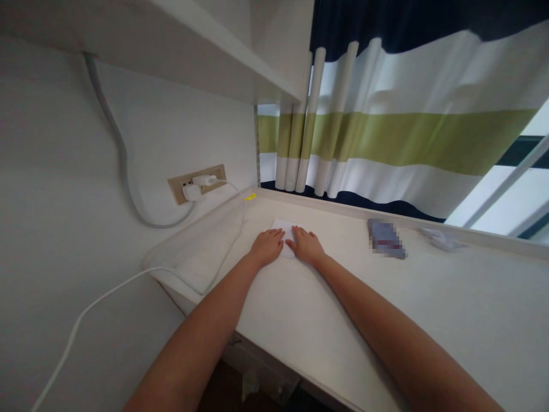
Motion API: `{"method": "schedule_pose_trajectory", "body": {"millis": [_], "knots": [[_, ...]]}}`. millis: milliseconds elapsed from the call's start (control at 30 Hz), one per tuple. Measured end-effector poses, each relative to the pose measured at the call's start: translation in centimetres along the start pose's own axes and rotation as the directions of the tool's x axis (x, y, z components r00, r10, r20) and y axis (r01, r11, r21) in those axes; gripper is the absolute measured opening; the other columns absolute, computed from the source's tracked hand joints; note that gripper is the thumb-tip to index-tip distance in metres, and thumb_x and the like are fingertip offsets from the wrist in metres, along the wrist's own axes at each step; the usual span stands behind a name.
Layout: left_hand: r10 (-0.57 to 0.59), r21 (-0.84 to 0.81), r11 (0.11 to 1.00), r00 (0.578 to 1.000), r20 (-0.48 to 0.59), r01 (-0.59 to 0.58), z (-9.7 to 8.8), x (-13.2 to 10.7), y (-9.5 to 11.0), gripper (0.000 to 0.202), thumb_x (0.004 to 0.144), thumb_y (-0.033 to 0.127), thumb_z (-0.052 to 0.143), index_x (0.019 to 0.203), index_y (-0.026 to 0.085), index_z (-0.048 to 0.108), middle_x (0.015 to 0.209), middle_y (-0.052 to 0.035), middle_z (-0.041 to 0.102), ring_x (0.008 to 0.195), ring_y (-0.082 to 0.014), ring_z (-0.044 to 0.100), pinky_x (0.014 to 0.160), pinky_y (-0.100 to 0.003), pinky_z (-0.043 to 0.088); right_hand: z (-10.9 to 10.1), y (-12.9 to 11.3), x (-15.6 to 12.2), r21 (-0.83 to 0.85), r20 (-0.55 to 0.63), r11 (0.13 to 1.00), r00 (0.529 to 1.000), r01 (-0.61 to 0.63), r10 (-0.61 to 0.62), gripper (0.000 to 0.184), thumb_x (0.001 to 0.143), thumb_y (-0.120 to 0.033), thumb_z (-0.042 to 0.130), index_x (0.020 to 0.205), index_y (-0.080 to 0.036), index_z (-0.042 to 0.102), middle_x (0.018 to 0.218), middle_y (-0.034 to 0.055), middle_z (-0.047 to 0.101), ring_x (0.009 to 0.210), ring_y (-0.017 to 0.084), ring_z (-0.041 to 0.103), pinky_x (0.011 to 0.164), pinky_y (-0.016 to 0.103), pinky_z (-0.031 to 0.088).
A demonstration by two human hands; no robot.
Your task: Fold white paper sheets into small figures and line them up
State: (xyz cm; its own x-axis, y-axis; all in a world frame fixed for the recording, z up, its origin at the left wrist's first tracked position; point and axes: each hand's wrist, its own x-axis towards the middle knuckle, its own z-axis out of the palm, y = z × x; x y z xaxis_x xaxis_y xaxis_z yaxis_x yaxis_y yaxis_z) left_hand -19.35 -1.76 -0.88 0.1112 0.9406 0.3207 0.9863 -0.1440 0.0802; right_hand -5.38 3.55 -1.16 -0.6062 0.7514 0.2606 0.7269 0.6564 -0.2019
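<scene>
A small piece of white paper [288,249] lies flat on the white desk [300,320], partly covered by both hands. My left hand [266,247] rests on its left side, fingers stretched forward and lying flat. On its right side lies my right hand [307,246], palm down with the fingers extended. The two thumbs point toward each other over the middle of the paper, with a narrow gap between them. Whether the paper is folded I cannot tell.
Right of my hands lie a blurred grey-blue item [386,238] and a crumpled clear wrapper [442,239]. A white cable [231,243] runs over the desk's left end to a wall socket [176,186]. A shelf [223,51] overhangs from the left; a striped curtain [386,137] hangs behind.
</scene>
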Motion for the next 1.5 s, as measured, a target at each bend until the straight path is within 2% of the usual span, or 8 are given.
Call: {"method": "schedule_pose_trajectory", "body": {"millis": [567, 733, 967, 1067, 1167, 1267, 1367, 1500], "knots": [[0.016, 0.032, 0.999, 1.0, 0.005, -0.017, -0.1, 0.2, 0.0, 0.039, 0.081, 0.025, 0.03, 0.116, 0.016, 0.045, 0.123, -0.007, 0.046, 0.11, -0.0176, 0.042, 0.092, -0.032, 0.03, -1.1, -0.5, -0.4, 0.035, -0.067, 0.998, 0.997, 0.046, -0.043, 0.047, 0.079, -0.036, 0.039, 0.121, -0.014, 0.036, 0.109, 0.0145, 0.054, 0.105, 0.024, 0.044, 0.089, 0.043, 0.028], [0.005, -0.006, 1.0, 1.0, 0.0, -0.005, -0.2, 0.2, 0.1, 0.039, 0.08, 0.025, 0.032, 0.115, 0.015, 0.046, 0.122, -0.0081, 0.046, 0.109, -0.019, 0.042, 0.092, -0.033, 0.03, -0.7, 0.3, -0.1, 0.331, -0.177, 0.928, 0.977, 0.173, -0.119, 0.052, 0.071, -0.016, 0.046, 0.121, -0.016, 0.034, 0.116, 0.0097, 0.048, 0.084, 0.015, 0.051, 0.079, 0.031, 0.04], [-0.077, -0.239, 0.97, 0.989, -0.123, 0.045, -0.3, 0.2, -0.3, 0.037, 0.073, 0.024, 0.044, 0.108, 0.015, 0.05, 0.114, -0.0092, 0.05, 0.107, -0.019, 0.042, 0.093, -0.033, 0.03, 0.0, 0.6, 0.5, 0.691, -0.288, 0.718, 0.943, 0.084, 0.167, 0.053, 0.063, -0.011, 0.047, 0.115, -0.019, 0.039, 0.118, 0.0085, 0.042, 0.071, 0.011, 0.051, 0.065, 0.026, 0.046], [-0.345, -0.489, 0.854, 0.898, -0.275, 0.178, -0.4, 0.7, -0.6, 0.042, 0.069, 0.025, 0.051, 0.109, 0.013, 0.047, 0.11, -0.0112, 0.051, 0.1, -0.0187, 0.046, 0.087, -0.033, 0.035, -0.5, 0.4, 0.9, 0.795, -0.287, 0.603, 0.915, 0.061, 0.285, 0.059, 0.061, -0.013, 0.05, 0.117, -0.02, 0.034, 0.123, 0.0095, 0.038, 0.068, 0.009, 0.051, 0.064, 0.026, 0.046], [-0.617, -0.782, 0.553, 0.772, -0.153, 0.287, -0.8, 1.2, -0.8, 0.048, 0.065, 0.03, 0.056, 0.107, 0.011, 0.046, 0.1, -0.0127, 0.055, 0.082, -0.0174, 0.053, 0.069, -0.029, 0.042, -1.6, 0.3, 1.1, 0.885, -0.224, 0.463, 0.909, 0.038, 0.352, 0.062, 0.059, -0.016, 0.054, 0.118, -0.022, 0.032, 0.114, 0.0079, 0.047, 0.062, 0.007, 0.052, 0.065, 0.026, 0.046], [-0.546, -0.912, 0.352, 0.838, -0.017, 0.212, -1.5, 1.4, -0.5, 0.028, 0.064, 0.034, 0.055, 0.08, 0.011, 0.057, 0.072, -0.0048, 0.059, 0.063, -0.0135, 0.053, 0.055, -0.024, 0.04, -3.2, 0.9, 0.7, 0.945, -0.129, 0.328, 0.915, -0.004, 0.382, 0.052, 0.058, -0.02, 0.058, 0.108, -0.018, 0.043, 0.088, 0.0033, 0.058, 0.059, 0.008, 0.053, 0.061, 0.025, 0.046], [-0.466, -0.956, 0.261, 0.885, -0.001, 0.136, -2.1, 1.6, 0.6, 0.026, 0.056, 0.038, 0.06, 0.06, 0.012, 0.054, 0.051, 0.0026, 0.049, 0.046, -0.0084, 0.043, 0.044, -0.02, 0.031, -5.0, 2.1, -0.6, 0.949, 0.013, 0.295, 0.953, -0.107, 0.304, 0.021, 0.058, -0.028, 0.06, 0.072, -0.013, 0.057, 0.06, 0.0009, 0.057, 0.051, 0.009, 0.05, 0.05, 0.021, 0.043], [-0.39, -0.964, 0.229, 0.92, 0.035, 0.134, -2.3, 2.3, 3.6, 0.026, 0.051, 0.035, 0.064, 0.05, 0.013, 0.05, 0.041, 0.0067, 0.037, 0.04, -0.0051, 0.033, 0.041, -0.019, 0.025, -7.6, 4.6, -3.4, 0.943, 0.085, 0.281, 0.944, -0.18, 0.32, 0.022, 0.054, -0.03, 0.065, 0.049, -0.013, 0.052, 0.047, -0.0015, 0.052, 0.044, 0.008, 0.047, 0.046, 0.022, 0.042]]}}
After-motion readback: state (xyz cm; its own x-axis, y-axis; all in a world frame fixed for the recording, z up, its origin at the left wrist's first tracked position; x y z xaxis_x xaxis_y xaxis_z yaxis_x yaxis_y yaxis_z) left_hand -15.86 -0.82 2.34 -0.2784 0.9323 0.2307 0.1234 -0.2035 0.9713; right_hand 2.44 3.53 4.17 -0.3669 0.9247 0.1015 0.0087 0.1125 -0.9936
